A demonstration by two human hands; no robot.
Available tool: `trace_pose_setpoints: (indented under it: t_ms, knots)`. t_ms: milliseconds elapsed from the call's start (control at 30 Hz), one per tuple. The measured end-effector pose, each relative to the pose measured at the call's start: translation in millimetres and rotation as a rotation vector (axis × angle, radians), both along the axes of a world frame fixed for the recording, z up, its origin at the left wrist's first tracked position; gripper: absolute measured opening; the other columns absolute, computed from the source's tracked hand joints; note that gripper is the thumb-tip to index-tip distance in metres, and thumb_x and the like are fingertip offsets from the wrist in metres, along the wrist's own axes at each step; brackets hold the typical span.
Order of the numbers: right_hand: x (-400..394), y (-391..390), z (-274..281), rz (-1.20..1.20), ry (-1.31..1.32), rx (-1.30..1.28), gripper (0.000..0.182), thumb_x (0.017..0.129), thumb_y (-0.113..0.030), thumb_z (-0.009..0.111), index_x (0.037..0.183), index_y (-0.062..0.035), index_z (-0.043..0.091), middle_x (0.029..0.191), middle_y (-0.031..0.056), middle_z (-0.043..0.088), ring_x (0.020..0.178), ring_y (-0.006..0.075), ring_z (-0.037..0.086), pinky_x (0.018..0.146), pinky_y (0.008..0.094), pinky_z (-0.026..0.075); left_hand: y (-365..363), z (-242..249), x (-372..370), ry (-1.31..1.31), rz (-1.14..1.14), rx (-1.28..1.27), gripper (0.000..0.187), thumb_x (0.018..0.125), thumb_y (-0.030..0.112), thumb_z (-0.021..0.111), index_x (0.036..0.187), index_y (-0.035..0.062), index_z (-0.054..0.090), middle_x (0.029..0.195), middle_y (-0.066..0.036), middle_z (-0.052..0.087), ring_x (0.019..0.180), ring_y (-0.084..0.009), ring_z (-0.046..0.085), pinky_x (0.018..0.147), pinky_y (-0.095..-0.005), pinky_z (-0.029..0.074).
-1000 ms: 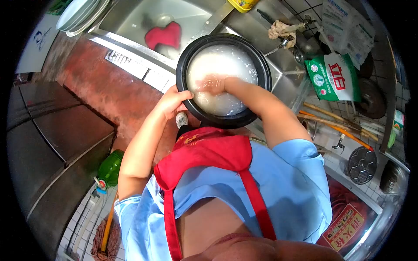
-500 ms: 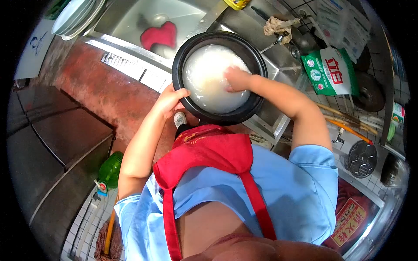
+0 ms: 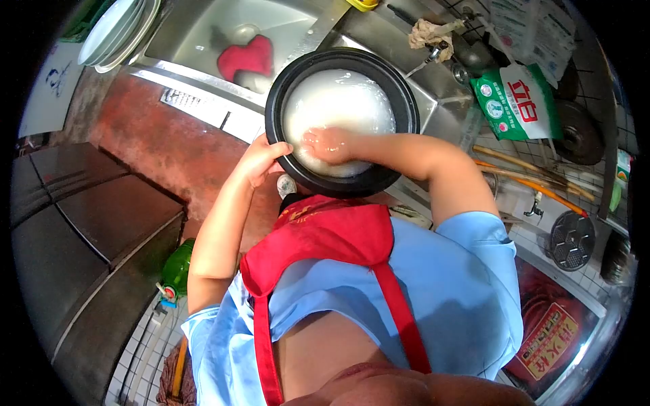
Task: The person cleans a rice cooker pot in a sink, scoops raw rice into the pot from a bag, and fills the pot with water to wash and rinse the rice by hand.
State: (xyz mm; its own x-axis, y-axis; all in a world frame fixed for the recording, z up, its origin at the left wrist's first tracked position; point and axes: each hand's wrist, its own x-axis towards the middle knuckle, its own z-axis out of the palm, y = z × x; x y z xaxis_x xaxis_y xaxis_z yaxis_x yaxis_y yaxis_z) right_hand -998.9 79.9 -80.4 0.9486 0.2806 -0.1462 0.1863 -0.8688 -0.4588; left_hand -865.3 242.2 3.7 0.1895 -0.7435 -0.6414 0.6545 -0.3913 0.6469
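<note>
I'm standing at a steel sink [image 3: 203, 30] set in a reddish counter [image 3: 156, 135]. Dark cabinets [image 3: 88, 230] sit below on my left. White tiled floor [image 3: 139, 358] underfoot, tiled wall [image 3: 542, 162] off to the right. Bright, even light over everything.

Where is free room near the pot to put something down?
Bare patches: the sink floor left of the red cloth, and the reddish counter left of the left hand. Right of the pot it is crowded: green bag, sticks, rag.
</note>
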Motion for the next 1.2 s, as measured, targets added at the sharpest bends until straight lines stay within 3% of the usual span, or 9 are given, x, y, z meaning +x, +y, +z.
trace_pose_setpoints:
  t_ms: [33, 67, 267, 500, 667, 867, 967, 1067, 1200]
  knots:
    - [5, -9, -12, 0.212, -0.198, -0.154, 0.019, 0.08, -0.016, 0.046, 0.094, -0.0056, 0.053, 0.107, 0.0147, 0.054, 0.1, 0.0336, 0.052, 0.077, 0.0419, 0.045, 1, 1, 2, 0.013, -0.007, -0.016, 0.032, 0.073, 0.006, 0.057, 0.102, -0.0048, 0.049, 0.081, -0.007, 0.058, 0.063, -0.0127, 0.059, 0.053, -0.024, 0.053]
    - [11, -18, -3, 0.286, -0.158, -0.271, 0.035, 0.079, -0.021, 0.048, 0.112, -0.0128, 0.054, 0.121, 0.0106, 0.049, 0.111, 0.0294, 0.047, 0.087, 0.0481, 0.039, 1, 2, 2, 0.027, -0.014, -0.031, 0.032, 0.073, 0.006, 0.057, 0.102, -0.0046, 0.049, 0.081, -0.007, 0.058, 0.064, -0.0128, 0.059, 0.054, -0.0242, 0.053]
    - [36, -52, 49, 0.076, 0.24, -0.379, 0.044, 0.078, -0.029, 0.055, 0.119, -0.0146, 0.05, 0.132, 0.0107, 0.04, 0.12, 0.0286, 0.039, 0.097, 0.0424, 0.034, 2, -1, -1, 0.019, 0.01, -0.023, 0.034, 0.073, 0.006, 0.056, 0.104, -0.0037, 0.048, 0.081, -0.007, 0.057, 0.062, -0.0115, 0.058, 0.053, -0.0238, 0.054]
    - [-16, -71, 56, -0.151, 0.393, -0.37, 0.056, 0.073, -0.037, 0.062, 0.119, -0.0087, 0.046, 0.124, 0.0187, 0.041, 0.106, 0.0347, 0.047, 0.088, 0.0418, 0.041, 0, 9, -7, 0.022, 0.073, -0.071, 0.029, 0.074, 0.007, 0.056, 0.101, -0.0006, 0.049, 0.078, -0.004, 0.057, 0.057, -0.0098, 0.057, 0.048, -0.0221, 0.052]
    - [-40, -41, 49, -0.306, 0.559, -0.128, 0.067, 0.057, -0.009, 0.072, 0.116, 0.0025, 0.042, 0.108, 0.0291, 0.042, 0.095, 0.0399, 0.05, 0.082, 0.0396, 0.044, -2, 11, -12, 0.01, 0.116, -0.049, 0.028, 0.075, 0.007, 0.055, 0.101, 0.001, 0.049, 0.077, -0.003, 0.056, 0.057, -0.0091, 0.056, 0.047, -0.0217, 0.051]
    - [-19, 4, -1, -0.221, 0.389, 0.088, 0.035, 0.076, -0.014, 0.054, 0.107, -0.0009, 0.05, 0.097, 0.0233, 0.055, 0.087, 0.0357, 0.058, 0.075, 0.0419, 0.047, -1, -5, -2, 0.01, 0.012, -0.064, 0.03, 0.074, 0.007, 0.056, 0.102, -0.001, 0.049, 0.08, -0.005, 0.058, 0.06, -0.0113, 0.059, 0.052, -0.0239, 0.054]
    - [4, 5, -1, -0.085, 0.285, -0.095, 0.025, 0.08, -0.014, 0.045, 0.1, -0.0029, 0.055, 0.088, 0.0192, 0.059, 0.079, 0.0347, 0.06, 0.07, 0.0413, 0.047, -3, 1, 1, 0.014, -0.01, -0.03, 0.031, 0.074, 0.007, 0.057, 0.103, -0.0027, 0.05, 0.081, -0.006, 0.058, 0.061, -0.0126, 0.059, 0.054, -0.0249, 0.054]
    - [36, -3, 22, 0.115, 0.36, -0.291, 0.024, 0.081, -0.018, 0.045, 0.096, -0.0035, 0.058, 0.101, 0.0183, 0.057, 0.088, 0.0335, 0.059, 0.073, 0.0423, 0.046, -2, -7, 3, 0.035, -0.021, -0.04, 0.032, 0.074, 0.007, 0.057, 0.104, -0.0036, 0.049, 0.082, -0.006, 0.059, 0.064, -0.0138, 0.06, 0.055, -0.0257, 0.055]
    - [44, -36, -2, 0.075, -0.156, -0.302, 0.026, 0.08, -0.018, 0.048, 0.101, -0.0062, 0.057, 0.111, 0.0173, 0.052, 0.101, 0.0324, 0.052, 0.081, 0.0435, 0.043, -1, -7, 1, 0.034, -0.002, -0.04, 0.033, 0.074, 0.006, 0.058, 0.105, -0.0039, 0.049, 0.082, -0.007, 0.059, 0.064, -0.014, 0.06, 0.056, -0.0257, 0.055]
